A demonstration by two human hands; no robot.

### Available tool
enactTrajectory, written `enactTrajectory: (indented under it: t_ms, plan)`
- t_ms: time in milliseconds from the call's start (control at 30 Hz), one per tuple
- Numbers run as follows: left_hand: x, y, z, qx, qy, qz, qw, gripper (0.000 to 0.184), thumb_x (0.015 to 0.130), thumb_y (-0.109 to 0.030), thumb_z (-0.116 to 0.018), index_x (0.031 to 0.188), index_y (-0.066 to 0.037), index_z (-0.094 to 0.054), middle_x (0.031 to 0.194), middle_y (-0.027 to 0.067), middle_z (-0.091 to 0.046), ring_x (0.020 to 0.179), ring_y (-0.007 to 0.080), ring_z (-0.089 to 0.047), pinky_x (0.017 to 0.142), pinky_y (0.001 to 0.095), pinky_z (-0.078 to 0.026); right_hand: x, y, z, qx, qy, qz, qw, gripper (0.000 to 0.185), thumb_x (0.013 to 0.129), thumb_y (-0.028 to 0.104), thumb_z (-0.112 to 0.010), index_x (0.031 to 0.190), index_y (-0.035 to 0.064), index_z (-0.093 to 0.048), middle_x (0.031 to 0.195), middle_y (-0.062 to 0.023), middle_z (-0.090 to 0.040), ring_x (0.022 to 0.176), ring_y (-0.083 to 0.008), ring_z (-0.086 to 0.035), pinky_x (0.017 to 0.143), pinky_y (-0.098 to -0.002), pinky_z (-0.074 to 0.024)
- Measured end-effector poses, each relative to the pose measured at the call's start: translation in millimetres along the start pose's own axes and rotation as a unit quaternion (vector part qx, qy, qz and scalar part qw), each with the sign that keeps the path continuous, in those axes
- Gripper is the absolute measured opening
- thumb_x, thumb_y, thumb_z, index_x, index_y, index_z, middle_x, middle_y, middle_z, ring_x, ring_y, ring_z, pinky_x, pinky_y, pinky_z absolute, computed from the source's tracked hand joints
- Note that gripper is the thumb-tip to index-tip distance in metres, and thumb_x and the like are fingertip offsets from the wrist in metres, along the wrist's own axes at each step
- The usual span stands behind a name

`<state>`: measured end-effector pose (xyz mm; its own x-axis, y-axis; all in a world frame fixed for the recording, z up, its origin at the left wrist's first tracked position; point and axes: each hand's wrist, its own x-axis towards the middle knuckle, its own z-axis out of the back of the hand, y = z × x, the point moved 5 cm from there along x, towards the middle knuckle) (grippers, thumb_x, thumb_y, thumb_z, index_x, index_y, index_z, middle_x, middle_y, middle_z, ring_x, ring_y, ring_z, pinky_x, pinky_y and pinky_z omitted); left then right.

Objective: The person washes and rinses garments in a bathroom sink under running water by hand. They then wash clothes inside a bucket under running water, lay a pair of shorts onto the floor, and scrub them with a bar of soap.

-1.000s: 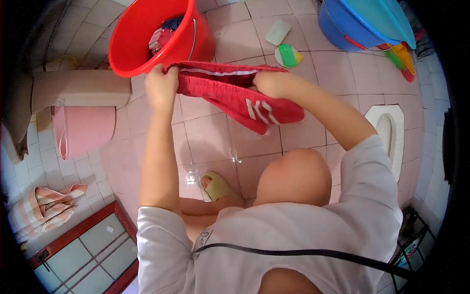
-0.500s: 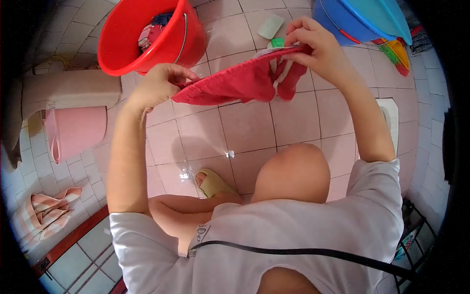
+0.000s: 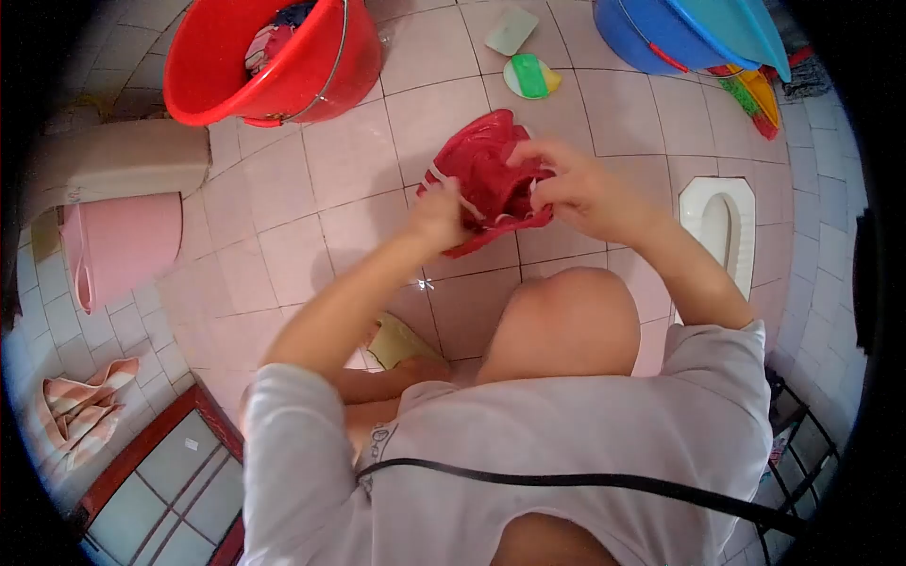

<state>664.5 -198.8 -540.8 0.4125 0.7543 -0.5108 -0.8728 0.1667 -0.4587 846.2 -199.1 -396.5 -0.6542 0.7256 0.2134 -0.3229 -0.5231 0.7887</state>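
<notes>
A red cloth garment (image 3: 486, 170) with white stripes hangs bunched above the tiled floor, its elastic edge toward me. My left hand (image 3: 441, 215) is closed on the garment's left side. At its right side, my right hand (image 3: 585, 193) pinches the edge with bent fingers, slightly blurred. Beyond the garment, a green bar (image 3: 531, 77) lies on a small dish on the floor, and a pale block (image 3: 511, 31) lies just behind it.
A red bucket (image 3: 354, 75) with cloth inside stands at upper left, a blue bucket (image 3: 632, 38) at upper right. A squat toilet (image 3: 717, 222) is at right. A pink bin (image 3: 127, 241) and striped towel (image 3: 90, 406) are at left.
My hands have come closer together and lower toward me. The garment, stretched wide before, is now gathered between them. The view has shifted, so the buckets appear further up and left.
</notes>
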Motion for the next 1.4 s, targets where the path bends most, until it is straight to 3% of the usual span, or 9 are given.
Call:
enactTrajectory:
  t_ms: [167, 433, 600, 700, 833, 867, 967, 1167, 1400]
  plan:
    - [30.1, -4.8, -82.1, -0.094, -0.052, -0.009, 0.994, 0.034, 0.068, -0.009, -0.062, 0.097, 0.002, -0.049, 0.078, 0.0212, -0.060, 0.077, 0.0372, -0.058, 0.072, 0.0436, -0.047, -16.4, -6.0, 3.8, 0.062, -0.044, -0.071, 0.995, 0.015, 0.066, -0.012, -0.051, 0.067, 0.0030, -0.051, 0.114, -0.0119, -0.045, 0.103, -0.0283, -0.048, 0.081, -0.0332, -0.0436]
    - [15.6, -11.7, 52.4, 0.025, -0.152, -0.108, 0.982, 0.043, 0.065, -0.001, -0.054, 0.105, -0.015, -0.059, 0.083, 0.0172, -0.062, 0.078, 0.0343, -0.059, 0.070, 0.0427, -0.046, -57.1, -42.8, 39.3, -0.166, -0.142, -0.246, 0.944, 0.018, 0.072, -0.010, -0.041, 0.079, 0.0033, -0.051, 0.100, -0.0146, -0.053, 0.082, -0.0259, -0.056, 0.072, -0.0322, -0.0450]
    - [13.8, -8.3, 66.0, -0.082, 0.047, 0.017, 0.995, 0.028, 0.065, -0.010, -0.058, 0.093, -0.006, -0.063, 0.076, 0.0171, -0.062, 0.077, 0.0291, -0.061, 0.068, 0.0376, -0.046, -74.6, -104.0, 15.4, 0.212, -0.213, -0.446, 0.843, 0.008, 0.074, 0.006, -0.051, 0.081, 0.0025, -0.052, 0.082, -0.0095, -0.055, 0.074, -0.0164, -0.054, 0.067, -0.0311, -0.0449]
    - [2.3, -18.8, 112.0, -0.155, -0.146, 0.069, 0.975, 0.019, 0.065, -0.014, -0.060, 0.077, 0.000, -0.060, 0.063, 0.0117, -0.057, 0.061, 0.0204, -0.055, 0.059, 0.0329, -0.044, -56.4, -98.1, 12.4, 0.055, -0.102, -0.499, 0.859, 0.017, 0.071, 0.013, -0.056, 0.084, 0.0038, -0.053, 0.082, -0.0059, -0.054, 0.074, -0.0124, -0.052, 0.064, -0.0281, -0.0442]
    - [-48.1, -46.2, 227.3, -0.156, -0.363, -0.009, 0.919, 0.014, 0.066, -0.011, -0.055, 0.067, 0.002, -0.050, 0.052, 0.0132, -0.049, 0.048, 0.0218, -0.046, 0.050, 0.0324, -0.040, -8.6, -70.7, 74.7, 0.052, -0.415, -0.209, 0.884, 0.018, 0.068, 0.008, -0.056, 0.086, 0.0044, -0.056, 0.076, -0.0012, -0.055, 0.069, -0.0097, -0.050, 0.065, -0.0245, -0.0428]
    - [-52.4, -33.1, 247.4, -0.080, -0.386, -0.018, 0.919, 0.005, 0.072, -0.006, -0.054, 0.071, -0.002, -0.051, 0.057, 0.0020, -0.050, 0.047, 0.0074, -0.045, 0.039, 0.0246, -0.037, -0.2, -61.9, 90.1, 0.060, -0.363, -0.227, 0.901, 0.019, 0.068, 0.005, -0.055, 0.087, 0.0039, -0.057, 0.077, -0.0006, -0.056, 0.070, -0.0092, -0.050, 0.066, -0.0242, -0.0426]
    - [-87.8, -51.1, 288.1, 0.110, -0.444, -0.008, 0.889, 0.016, 0.068, -0.008, -0.052, 0.079, 0.002, -0.057, 0.080, 0.0148, -0.059, 0.064, 0.0214, -0.055, 0.062, 0.0308, -0.044, 20.0, -40.7, 124.2, 0.058, -0.301, -0.223, 0.926, 0.023, 0.068, 0.001, -0.053, 0.090, 0.0032, -0.059, 0.081, -0.0006, -0.056, 0.072, -0.0089, -0.050, 0.068, -0.0240, -0.0422]
    - [-105.5, -37.7, 282.0, -0.007, -0.366, -0.016, 0.931, 0.030, 0.068, -0.002, -0.051, 0.097, -0.005, -0.060, 0.100, 0.0126, -0.060, 0.069, 0.0268, -0.059, 0.067, 0.0326, -0.046, 30.8, -20.3, 125.7, 0.037, -0.177, -0.248, 0.952, 0.050, 0.079, 0.027, -0.063, 0.122, 0.0087, -0.045, 0.099, -0.0114, -0.060, 0.085, -0.0146, -0.059, 0.080, -0.0284, -0.0471]
    - [-115.7, -32.0, 56.1, 0.121, -0.011, -0.101, 0.987, 0.047, 0.075, -0.022, -0.059, 0.114, 0.000, -0.048, 0.115, 0.0188, -0.048, 0.102, 0.0335, -0.050, 0.082, 0.0418, -0.044, -85.8, -59.7, 15.8, -0.061, -0.098, -0.191, 0.975, 0.031, 0.057, -0.004, -0.058, 0.086, 0.0067, -0.062, 0.087, -0.0055, -0.060, 0.081, -0.0206, -0.055, 0.074, -0.0304, -0.0439]
